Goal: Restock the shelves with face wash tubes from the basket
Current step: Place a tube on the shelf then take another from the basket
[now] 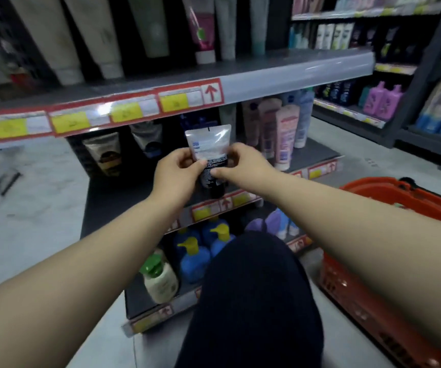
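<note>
Bare forearms (81,261), a bare left hand (179,168) and right hand (240,163); one knee (251,261) in plain dark, almost black trousers (254,328)

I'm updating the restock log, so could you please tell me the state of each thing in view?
Face wash tube: held upright, cap down, at the middle shelf.
Left hand: pinches the tube.
Right hand: pinches the tube.
Orange basket: beside the right arm, contents hidden.
Pink tubes: standing cap down on the middle shelf.
Blue pump bottles: upright on the bottom shelf.
</note>
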`<state>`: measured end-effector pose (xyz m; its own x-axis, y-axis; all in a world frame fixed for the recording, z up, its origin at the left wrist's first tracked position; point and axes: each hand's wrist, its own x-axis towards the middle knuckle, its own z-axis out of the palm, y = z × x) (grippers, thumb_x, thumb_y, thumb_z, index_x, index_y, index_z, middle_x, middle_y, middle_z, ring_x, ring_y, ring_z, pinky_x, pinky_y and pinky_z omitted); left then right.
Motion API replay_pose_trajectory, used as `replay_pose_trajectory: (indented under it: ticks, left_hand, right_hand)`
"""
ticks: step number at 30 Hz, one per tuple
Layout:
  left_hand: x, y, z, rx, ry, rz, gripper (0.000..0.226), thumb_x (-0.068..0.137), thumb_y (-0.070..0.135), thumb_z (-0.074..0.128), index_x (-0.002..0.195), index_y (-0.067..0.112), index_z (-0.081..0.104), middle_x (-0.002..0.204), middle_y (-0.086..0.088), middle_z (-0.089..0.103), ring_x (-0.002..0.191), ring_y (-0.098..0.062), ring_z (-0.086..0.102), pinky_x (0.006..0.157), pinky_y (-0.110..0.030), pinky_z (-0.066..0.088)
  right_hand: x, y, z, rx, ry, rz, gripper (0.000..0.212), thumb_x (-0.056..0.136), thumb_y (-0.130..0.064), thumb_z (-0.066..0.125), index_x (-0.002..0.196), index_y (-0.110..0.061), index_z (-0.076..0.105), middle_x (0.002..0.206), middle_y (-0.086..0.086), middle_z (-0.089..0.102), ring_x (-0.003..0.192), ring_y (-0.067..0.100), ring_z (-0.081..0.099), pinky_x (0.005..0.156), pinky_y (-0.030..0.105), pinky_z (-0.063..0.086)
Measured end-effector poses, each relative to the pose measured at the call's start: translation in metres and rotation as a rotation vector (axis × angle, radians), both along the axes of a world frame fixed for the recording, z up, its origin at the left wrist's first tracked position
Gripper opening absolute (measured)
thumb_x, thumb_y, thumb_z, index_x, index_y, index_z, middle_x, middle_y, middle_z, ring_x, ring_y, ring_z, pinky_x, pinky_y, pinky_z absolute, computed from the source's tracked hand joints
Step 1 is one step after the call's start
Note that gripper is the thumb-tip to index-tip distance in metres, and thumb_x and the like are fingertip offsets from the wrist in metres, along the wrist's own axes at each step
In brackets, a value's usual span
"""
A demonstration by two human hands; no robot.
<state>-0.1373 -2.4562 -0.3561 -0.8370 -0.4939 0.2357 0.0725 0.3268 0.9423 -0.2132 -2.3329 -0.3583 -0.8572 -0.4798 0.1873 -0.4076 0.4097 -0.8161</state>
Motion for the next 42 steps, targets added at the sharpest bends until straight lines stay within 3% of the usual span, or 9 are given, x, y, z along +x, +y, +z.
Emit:
replay_pose_trajectory:
  ticks: [3, 9, 13, 18, 22, 26, 32, 37, 42]
  left_hand:
    - [0.001, -0.032, -0.006, -0.071, 0.004, 0.060, 0.018, 0.087, 0.011, 0.063, 0.104, 0.017, 0.067, 0.084, 0.006, 0.064, 0.070, -0.001, 0.058, 0.067, -0.023, 0.046]
    - [-0.006, -0.081, -0.035, -0.066, -0.069, 0.162, 0.020, 0.085, 0.015, 0.067, 0.105, 0.012, 0.069, 0.097, -0.004, 0.070, 0.093, -0.018, 0.066, 0.086, -0.038, 0.054]
    - [-0.016, -0.102, -0.055, -0.095, -0.144, 0.219, 0.020, 0.086, 0.014, 0.065, 0.103, 0.005, 0.072, 0.099, -0.009, 0.071, 0.093, -0.020, 0.065, 0.081, -0.027, 0.049]
    - [-0.029, -0.115, -0.053, -0.157, -0.231, 0.268, 0.026, 0.089, 0.014, 0.060, 0.112, 0.007, 0.069, 0.115, -0.010, 0.068, 0.108, -0.023, 0.060, 0.081, -0.018, 0.039]
    - [-0.019, -0.113, -0.045, -0.260, -0.303, 0.240, 0.022, 0.089, 0.009, 0.054, 0.103, 0.005, 0.071, 0.107, -0.012, 0.068, 0.102, -0.025, 0.060, 0.077, -0.021, 0.038]
    - [0.005, -0.097, -0.037, -0.390, -0.360, 0.168, 0.023, 0.087, 0.009, 0.053, 0.097, 0.003, 0.073, 0.100, -0.013, 0.070, 0.098, -0.028, 0.062, 0.074, -0.024, 0.042]
    - [0.007, -0.022, -0.003, -0.631, -0.317, -0.132, 0.053, 0.083, 0.004, 0.051, 0.137, 0.011, 0.050, 0.139, -0.007, 0.052, 0.130, -0.019, 0.047, 0.110, -0.028, 0.035]
    - [-0.010, 0.069, 0.021, -0.855, -0.319, -0.335, 0.062, 0.085, 0.009, 0.050, 0.145, 0.015, 0.036, 0.144, -0.009, 0.046, 0.131, -0.022, 0.044, 0.104, -0.024, 0.034]
    - [-0.032, 0.162, 0.015, -0.933, -0.272, -0.529, 0.051, 0.086, 0.011, 0.050, 0.136, 0.017, 0.047, 0.133, -0.011, 0.056, 0.119, -0.026, 0.054, 0.094, -0.028, 0.042]
  right_hand:
    - [-0.004, -0.040, -0.006, 0.069, 0.038, 0.051, 0.052, 0.073, -0.027, 0.079, 0.119, -0.012, 0.060, 0.117, 0.003, 0.066, 0.108, 0.017, 0.061, 0.096, 0.034, 0.048]
    - [-0.015, -0.096, -0.025, 0.184, 0.058, 0.032, 0.047, 0.077, -0.024, 0.076, 0.118, -0.009, 0.058, 0.118, 0.009, 0.064, 0.110, 0.025, 0.058, 0.092, 0.032, 0.048]
    - [-0.026, -0.123, -0.038, 0.245, 0.042, 0.065, 0.043, 0.085, -0.021, 0.068, 0.124, -0.006, 0.055, 0.125, 0.012, 0.061, 0.116, 0.027, 0.055, 0.088, 0.023, 0.040]
    - [-0.035, -0.142, -0.039, 0.267, 0.016, 0.059, 0.043, 0.089, -0.023, 0.063, 0.128, -0.007, 0.053, 0.132, 0.012, 0.057, 0.121, 0.028, 0.053, 0.097, 0.028, 0.040]
    - [-0.031, -0.135, -0.036, 0.296, 0.020, 0.056, 0.045, 0.089, -0.021, 0.063, 0.129, -0.005, 0.051, 0.132, 0.013, 0.056, 0.122, 0.029, 0.052, 0.100, 0.031, 0.041]
    - [-0.017, -0.101, -0.021, 0.354, 0.127, 0.069, 0.056, 0.087, -0.025, 0.066, 0.135, -0.007, 0.045, 0.132, 0.014, 0.055, 0.122, 0.029, 0.052, 0.098, 0.033, 0.042]
    - [0.005, -0.009, 0.003, 0.631, 0.434, 0.100, 0.052, 0.089, -0.031, 0.060, 0.133, -0.010, 0.042, 0.127, 0.014, 0.057, 0.117, 0.032, 0.053, 0.091, 0.037, 0.047]
    - [0.013, 0.092, 0.008, 0.815, 0.484, -0.014, 0.056, 0.087, -0.026, 0.057, 0.137, -0.009, 0.037, 0.132, 0.016, 0.051, 0.121, 0.033, 0.050, 0.096, 0.043, 0.045]
    - [0.016, 0.199, 0.006, 0.896, 0.367, -0.161, 0.060, 0.087, -0.032, 0.059, 0.138, -0.011, 0.035, 0.132, 0.016, 0.049, 0.122, 0.033, 0.049, 0.097, 0.041, 0.044]
